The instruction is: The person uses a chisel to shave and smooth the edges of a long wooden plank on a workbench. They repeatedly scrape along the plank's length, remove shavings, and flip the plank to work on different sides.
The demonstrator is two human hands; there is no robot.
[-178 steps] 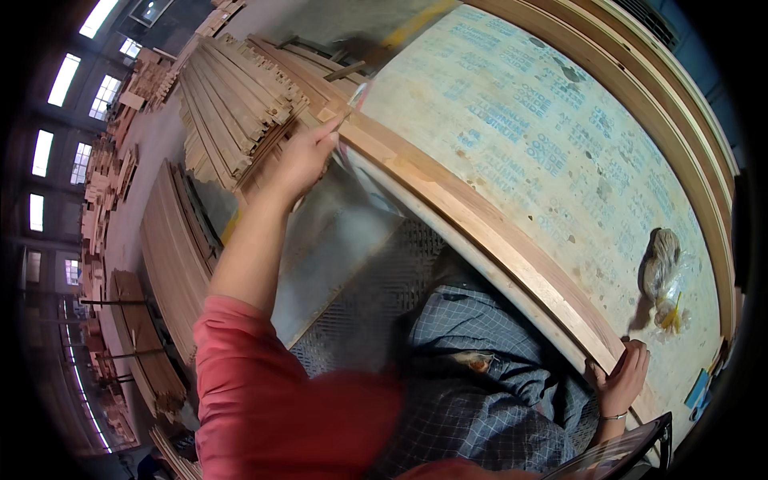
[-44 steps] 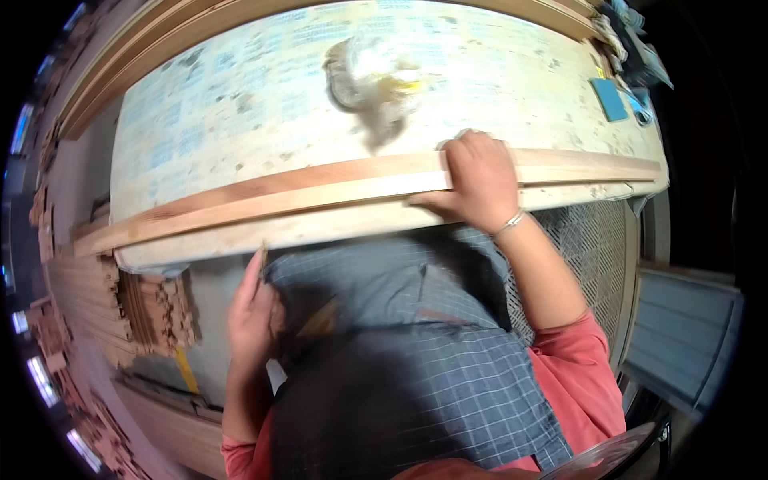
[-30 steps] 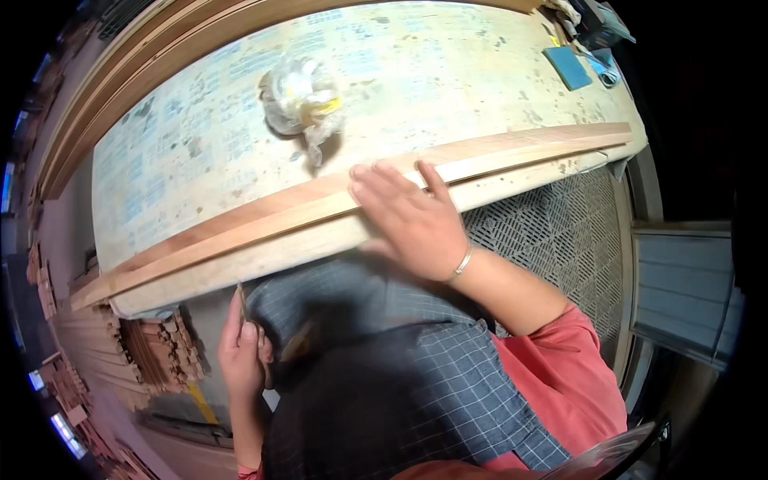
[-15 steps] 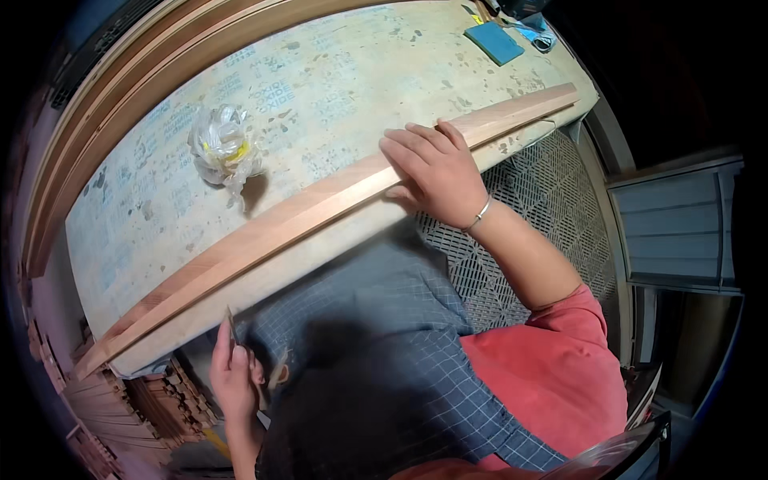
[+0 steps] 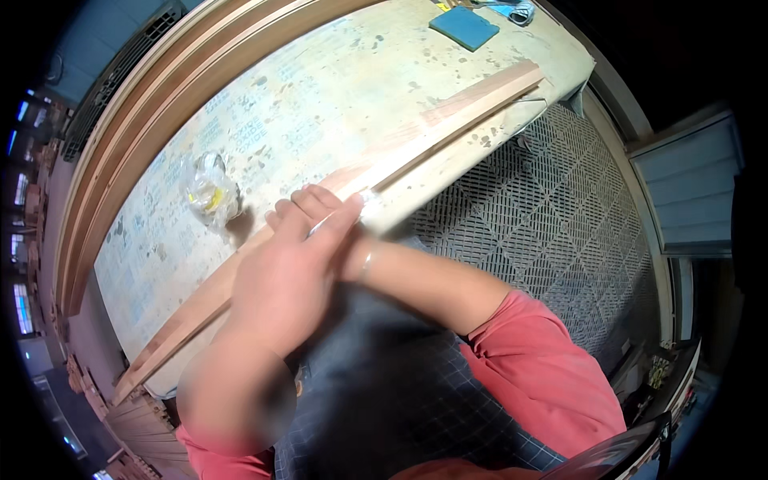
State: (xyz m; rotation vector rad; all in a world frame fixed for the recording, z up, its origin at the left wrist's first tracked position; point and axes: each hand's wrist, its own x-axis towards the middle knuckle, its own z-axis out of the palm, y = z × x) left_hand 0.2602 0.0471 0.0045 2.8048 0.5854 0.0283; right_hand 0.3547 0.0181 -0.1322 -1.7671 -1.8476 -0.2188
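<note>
A long reddish wooden strip [image 5: 448,120] lies along the near edge of the table. My right hand [image 5: 304,204] grips it near the middle, fingers over its top; a thin bracelet is on the wrist. My left hand [image 5: 280,280] is crossed over my right, blurred by motion and hiding most of it. It pinches a thin, flat piece [image 5: 320,226], of which only a pale edge shows between the fingers. A whitish blur sits on the strip just past the left fingertips.
A crumpled clear plastic bag with some yellow [image 5: 210,192] stands beyond the strip on the stained table [image 5: 296,104]. Far right lies a blue pad [image 5: 464,29]. Long wooden mouldings [image 5: 96,192] border the table's far left side. Grated matting [image 5: 552,208] covers the floor at right.
My left hand has risen from beside the apron up onto the strip, across my right hand. My right hand has slid left along the strip. The view has shifted.
</note>
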